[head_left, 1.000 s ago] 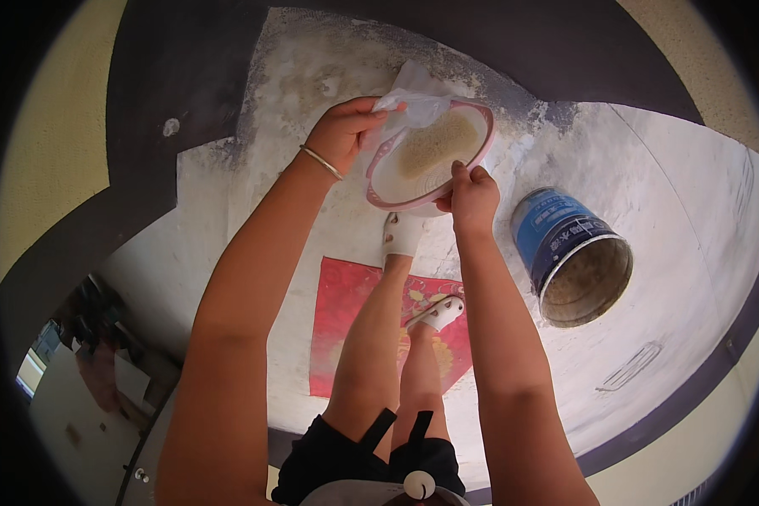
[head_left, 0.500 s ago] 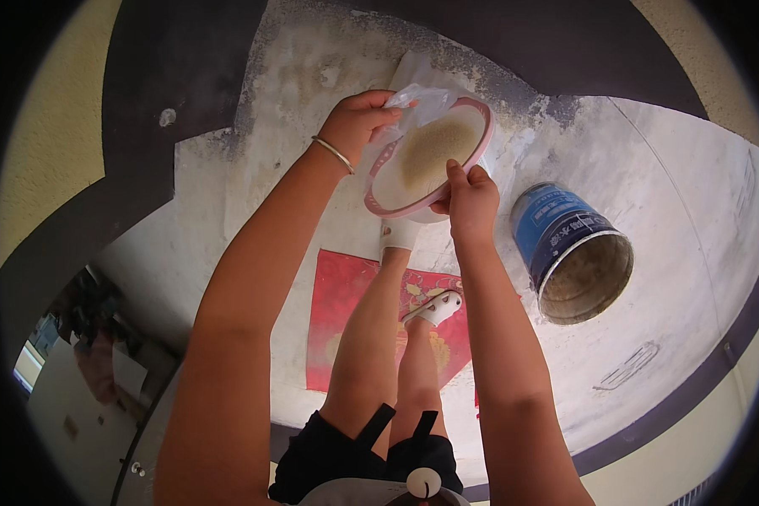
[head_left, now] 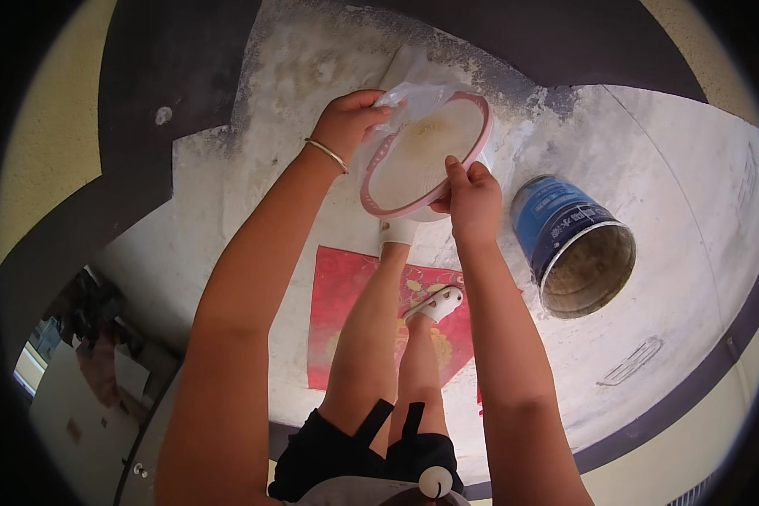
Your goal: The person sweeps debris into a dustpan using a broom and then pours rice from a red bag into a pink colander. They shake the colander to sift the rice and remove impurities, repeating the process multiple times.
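Both hands are at a round, pale container with a pink slotted rim [head_left: 481, 111], which looks like a small waste bin, tilted with its mouth toward me. My right hand [head_left: 472, 198] grips the near right part of the rim, thumb over the edge. At the far left side, my left hand [head_left: 356, 122] pinches a thin, clear plastic bag [head_left: 422, 99] that bunches over the rim. A faint brownish patch shows inside the container; I cannot make out what it is.
A blue metal bucket [head_left: 557, 211] lies tipped on the concrete floor to the right, its dirty mouth toward me. A red patterned mat [head_left: 333, 312] lies under my feet, which wear white clogs [head_left: 437, 302]. Dark bands edge the pale floor.
The brownish patch inside the container looks smaller and fainter than before. My left hand has shifted slightly left, still pinching the bag; my right hand keeps its grip on the rim.
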Tool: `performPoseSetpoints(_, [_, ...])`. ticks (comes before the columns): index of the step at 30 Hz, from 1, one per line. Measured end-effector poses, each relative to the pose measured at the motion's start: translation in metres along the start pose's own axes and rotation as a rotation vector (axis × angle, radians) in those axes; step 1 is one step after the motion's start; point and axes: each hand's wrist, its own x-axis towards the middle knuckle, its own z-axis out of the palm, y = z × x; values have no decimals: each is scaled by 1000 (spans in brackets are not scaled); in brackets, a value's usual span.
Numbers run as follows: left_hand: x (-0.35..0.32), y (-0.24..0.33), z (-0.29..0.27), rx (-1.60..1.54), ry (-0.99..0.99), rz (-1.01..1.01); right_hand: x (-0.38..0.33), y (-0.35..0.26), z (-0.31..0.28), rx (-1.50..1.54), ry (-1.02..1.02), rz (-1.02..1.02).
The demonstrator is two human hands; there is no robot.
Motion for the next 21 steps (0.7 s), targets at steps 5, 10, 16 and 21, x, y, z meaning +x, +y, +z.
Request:
performPoseSetpoints(5, [0, -9, -1, -14, 54, 10, -19, -4, -7, -13, 4, -8])
performPoseSetpoints(10, [-4, -17, 4, 26, 48, 8, -27, 5, -27, 21, 8, -49])
performPoseSetpoints(16, [-13, -32, 11, -14, 144, 57, -50, 19, -41, 111, 25, -28])
performPoseSetpoints(21, [-11, -39, 24, 15, 129, 72, -47, 20, -46, 145, 42, -47])
